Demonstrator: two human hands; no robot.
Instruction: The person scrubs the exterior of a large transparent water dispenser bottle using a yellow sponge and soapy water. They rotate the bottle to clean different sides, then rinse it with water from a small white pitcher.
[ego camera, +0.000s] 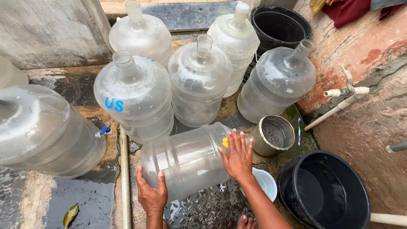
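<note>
Underfoot is a wet concrete floor [80, 199], dark with puddles and stained brown in patches, a yellowed leaf [70, 214] lying on it. A grey cement wall [46, 29] rises at the far left. On the right stands a rough wall [360, 42] with peeling reddish paint, a white pipe with a tap [341, 99] fixed along it. A red cloth [352, 9] hangs over its top. Soft daylight, no hard shadows.

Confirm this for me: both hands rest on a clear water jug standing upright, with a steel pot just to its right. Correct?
Not quite. The head view shows the clear water jug lying on its side, not upright. The left hand and right hand do rest on it, and the steel pot sits just right.
</note>
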